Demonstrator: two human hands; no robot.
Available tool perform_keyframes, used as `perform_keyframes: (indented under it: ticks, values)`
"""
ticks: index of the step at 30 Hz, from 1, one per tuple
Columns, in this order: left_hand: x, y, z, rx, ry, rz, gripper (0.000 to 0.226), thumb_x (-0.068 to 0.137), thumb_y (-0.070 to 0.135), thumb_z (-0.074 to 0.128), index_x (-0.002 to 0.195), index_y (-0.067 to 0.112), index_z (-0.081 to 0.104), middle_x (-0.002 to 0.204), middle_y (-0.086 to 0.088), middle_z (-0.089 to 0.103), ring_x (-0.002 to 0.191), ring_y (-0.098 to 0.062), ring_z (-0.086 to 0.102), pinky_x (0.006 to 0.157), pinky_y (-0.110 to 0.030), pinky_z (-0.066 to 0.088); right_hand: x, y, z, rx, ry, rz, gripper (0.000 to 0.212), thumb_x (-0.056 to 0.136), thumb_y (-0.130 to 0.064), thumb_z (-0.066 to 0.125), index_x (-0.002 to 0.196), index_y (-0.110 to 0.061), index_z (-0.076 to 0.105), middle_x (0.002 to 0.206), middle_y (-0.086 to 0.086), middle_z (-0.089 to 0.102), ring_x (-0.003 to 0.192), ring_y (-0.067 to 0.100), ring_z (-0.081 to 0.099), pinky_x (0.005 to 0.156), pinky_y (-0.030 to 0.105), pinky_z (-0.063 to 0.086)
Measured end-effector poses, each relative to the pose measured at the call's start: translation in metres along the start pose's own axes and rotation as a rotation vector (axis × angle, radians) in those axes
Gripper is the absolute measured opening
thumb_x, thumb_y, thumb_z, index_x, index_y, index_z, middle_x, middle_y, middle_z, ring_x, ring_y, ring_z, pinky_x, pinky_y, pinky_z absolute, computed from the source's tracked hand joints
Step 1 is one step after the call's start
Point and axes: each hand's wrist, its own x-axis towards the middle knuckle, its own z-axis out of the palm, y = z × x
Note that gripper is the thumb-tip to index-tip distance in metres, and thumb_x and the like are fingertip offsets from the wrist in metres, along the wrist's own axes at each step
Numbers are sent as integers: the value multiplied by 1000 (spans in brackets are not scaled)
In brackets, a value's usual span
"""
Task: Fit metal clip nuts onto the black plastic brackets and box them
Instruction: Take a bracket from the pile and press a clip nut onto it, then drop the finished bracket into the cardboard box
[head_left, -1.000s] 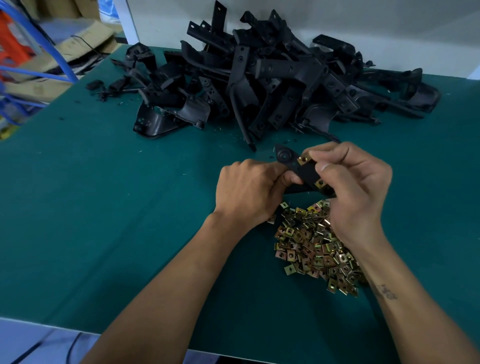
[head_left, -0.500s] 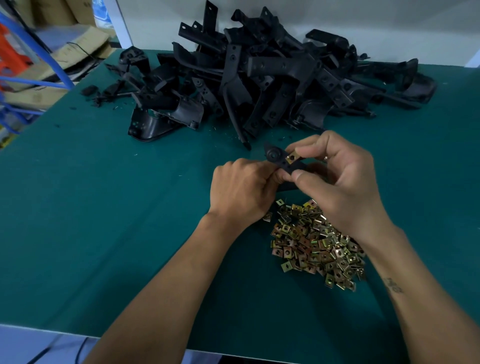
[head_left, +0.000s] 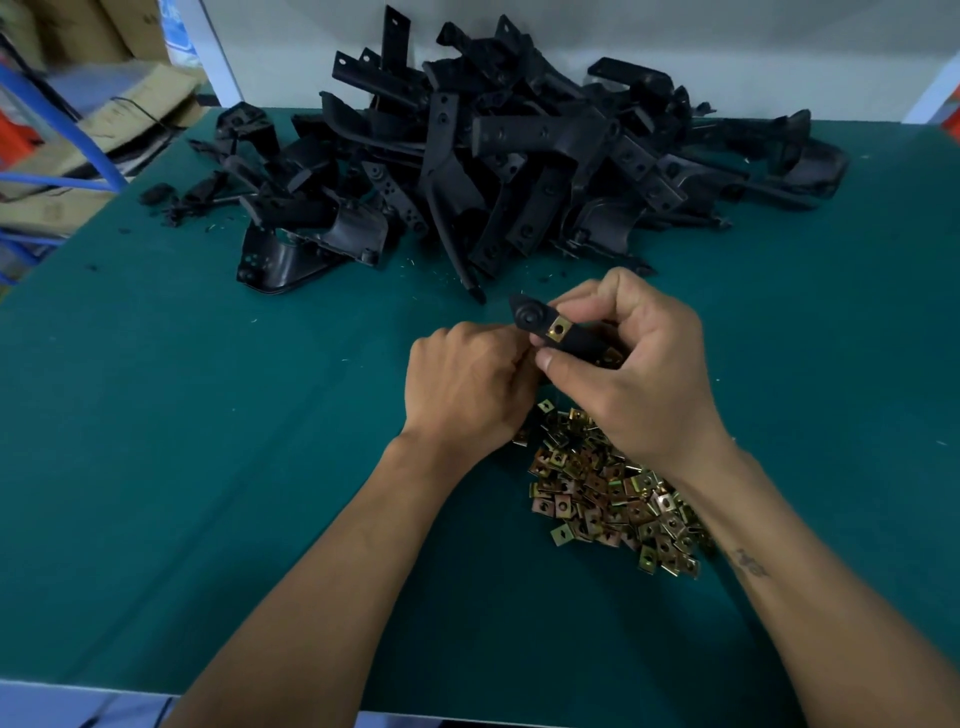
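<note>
At frame centre my right hand (head_left: 631, 364) and left hand (head_left: 467, 384) both grip the bracket (head_left: 563, 338); I should press its 1 visible clip nut (head_left: 558, 328) fully home, square over the hole.

Both forearms reach forward, left hand (head_left: 467, 384) fisted beside right hand (head_left: 634, 364), fingers (head_left: 582, 306) curled.

The right hand (head_left: 639, 364) shifted its grip along the black plastic bracket (head_left: 566, 338), uncovering the brass-coloured metal clip nut (head_left: 558, 328) seated near its rounded end.
</note>
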Motion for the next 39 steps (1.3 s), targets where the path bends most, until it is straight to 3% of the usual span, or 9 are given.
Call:
perform_keyframes:
  ticks: [5,9,15,20,23,26,31,37,39]
  values:
    - [6,-2,1,-6,84,-121,41,96,45,40,79,16,65,63,-6,64,55,-41,57,49,-33,36,2,2,2,-147,15,-100,38,86,-9,75,122,-18,66,112,-13,70,105,8,67,89,21,52]
    - [7,2,-9,-189,228,-280,40,100,48,45,80,20,66,66,-5,67,61,-33,62,53,-40,46,3,-5,3,-265,88,-91,62,90,-12,77,146,-8,50,130,1,59,111,14,63,96,36,52]
    - [17,95,-27,-983,181,-399,38,102,36,53,65,30,53,60,18,44,60,-3,40,54,-28,36,-64,-45,-35,153,302,143,25,95,-15,70,119,-14,68,95,-4,72,82,7,68,74,21,53]
    - [-44,229,2,-1157,-220,-315,26,98,37,57,75,27,66,61,6,63,55,-14,59,53,-33,48,-191,-74,-54,358,823,277,45,89,10,60,127,-15,59,92,7,74,85,12,66,75,16,51]
    - [-94,282,33,-1044,-656,-177,26,99,37,54,107,18,70,100,4,72,93,-12,68,85,-37,54,-256,-74,-84,325,1071,465,40,92,17,54,118,-10,66,103,-1,79,99,12,74,81,20,56]
    - [-142,317,70,-807,-1250,-27,65,107,40,43,161,12,18,162,-5,33,147,-21,35,120,-34,29,-322,-51,-114,360,1282,834,38,99,12,46,126,-10,62,99,7,78,104,34,72,93,43,56]
    - [-206,318,114,-342,-1803,151,71,109,30,36,159,0,-5,165,-24,18,147,-40,31,118,-47,31,-405,21,-123,424,1306,1109,29,103,10,42,114,-1,66,107,27,73,97,39,70,92,50,54]
    - [-210,312,117,-311,-1895,318,65,111,29,35,163,16,-2,171,-7,-6,155,-34,13,122,-48,24,-457,74,-129,451,1300,1295,51,94,18,49,140,-2,53,119,19,71,99,33,74,85,48,61]
    - [-201,314,110,-349,-1857,331,62,111,26,36,163,17,4,171,-4,-3,155,-32,13,123,-48,24,-460,75,-122,319,1252,1378,38,90,15,55,121,-3,67,93,11,79,80,27,78,61,34,62]
